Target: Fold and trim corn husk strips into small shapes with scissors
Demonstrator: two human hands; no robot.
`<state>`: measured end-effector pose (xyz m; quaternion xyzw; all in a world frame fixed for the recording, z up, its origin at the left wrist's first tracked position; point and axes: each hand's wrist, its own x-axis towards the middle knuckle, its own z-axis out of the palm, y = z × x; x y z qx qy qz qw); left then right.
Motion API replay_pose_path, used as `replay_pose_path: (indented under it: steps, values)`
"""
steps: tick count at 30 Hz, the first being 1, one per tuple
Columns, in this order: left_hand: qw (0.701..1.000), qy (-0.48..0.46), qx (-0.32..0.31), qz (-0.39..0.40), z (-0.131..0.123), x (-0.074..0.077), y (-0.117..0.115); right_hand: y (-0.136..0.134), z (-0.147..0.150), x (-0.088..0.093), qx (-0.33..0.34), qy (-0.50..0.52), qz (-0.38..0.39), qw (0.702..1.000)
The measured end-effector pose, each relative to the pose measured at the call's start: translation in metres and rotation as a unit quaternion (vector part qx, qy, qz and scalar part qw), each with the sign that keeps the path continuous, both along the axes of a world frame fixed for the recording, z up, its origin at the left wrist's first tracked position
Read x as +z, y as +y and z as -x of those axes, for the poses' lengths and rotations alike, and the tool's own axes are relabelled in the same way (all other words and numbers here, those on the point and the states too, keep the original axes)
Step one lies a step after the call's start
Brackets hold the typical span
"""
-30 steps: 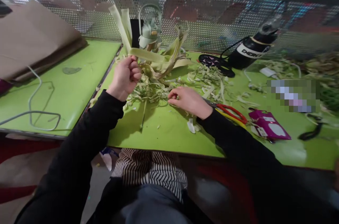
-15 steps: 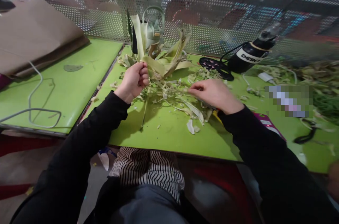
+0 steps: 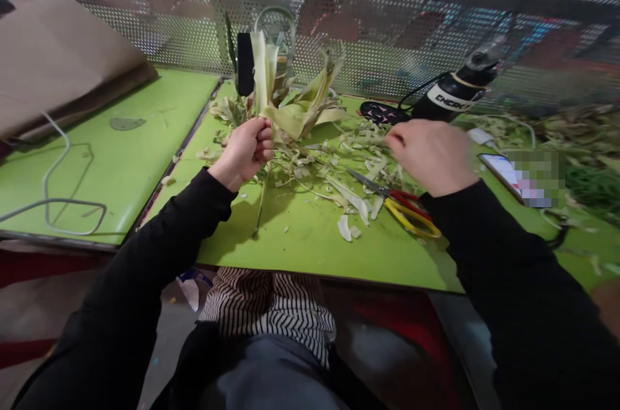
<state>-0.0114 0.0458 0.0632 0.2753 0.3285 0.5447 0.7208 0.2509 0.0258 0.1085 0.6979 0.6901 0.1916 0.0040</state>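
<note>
My left hand is closed in a fist round a bunch of pale green leaf strips that fan upward above the green table. My right hand hovers to the right over scattered leaf scraps, fingers curled and blurred; whether it holds a strip I cannot make out. Scissors with red and yellow handles lie on the table just below my right hand, untouched.
A black bottle lies at the back right beside a dark patterned object. A phone lies at the right. A perforated metal screen closes the back. Brown paper and a grey cable lie on the left table.
My right hand has lifted from the scraps near the table's middle and moved right and up, uncovering the scissors. My left hand keeps its grip on the bunch, turned more upright.
</note>
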Motion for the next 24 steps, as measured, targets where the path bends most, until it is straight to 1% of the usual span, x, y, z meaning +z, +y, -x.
replay_pose_path:
  steps: [2, 3, 4, 5, 7, 8, 9, 13, 15, 17, 19, 22, 24]
  values:
    - [1.000, 0.003, -0.002, 0.001, -0.001, 0.000, 0.000, 0.004, -0.004, -0.003, -0.002, 0.023, 0.042, 0.999]
    - [1.000, 0.005, -0.004, 0.002, -0.001, -0.001, 0.000, 0.006, -0.007, -0.005, 0.008, 0.066, 0.057, 0.996]
    - [1.000, 0.006, -0.006, 0.004, -0.002, -0.001, 0.000, 0.007, -0.010, -0.006, 0.027, 0.133, 0.073, 0.988]
    - [1.000, 0.006, -0.009, 0.005, -0.002, -0.001, -0.001, 0.008, -0.012, -0.008, 0.049, 0.214, 0.093, 0.971]
    - [1.000, 0.005, -0.018, 0.004, -0.002, -0.001, -0.001, 0.009, -0.016, -0.010, 0.083, 0.359, 0.143, 0.918]
    - [1.000, 0.005, -0.021, 0.005, -0.002, -0.001, -0.001, 0.009, -0.016, -0.011, 0.094, 0.406, 0.160, 0.895]
    - [1.000, 0.005, -0.024, 0.005, -0.002, -0.001, -0.001, 0.008, -0.016, -0.012, 0.101, 0.433, 0.165, 0.880]
    - [0.999, 0.022, -0.028, 0.000, -0.005, -0.003, -0.005, -0.001, -0.006, -0.011, 0.118, 0.487, 0.155, 0.852]
    - [0.998, 0.043, -0.048, -0.013, -0.009, -0.005, -0.009, -0.006, 0.005, -0.009, 0.133, 0.516, 0.154, 0.832]
    - [0.994, 0.058, -0.087, -0.035, -0.015, -0.010, -0.015, -0.011, 0.018, -0.008, 0.153, 0.533, 0.150, 0.819]
    - [0.987, 0.065, -0.133, -0.061, -0.021, -0.014, -0.020, -0.013, 0.030, -0.008, 0.169, 0.542, 0.138, 0.811]
    - [0.976, 0.067, -0.187, -0.087, -0.027, -0.017, -0.026, -0.013, 0.044, -0.007, 0.177, 0.555, 0.122, 0.804]
    - [0.972, 0.058, -0.210, -0.088, -0.027, -0.017, -0.026, -0.011, 0.048, -0.006, 0.174, 0.558, 0.109, 0.804]
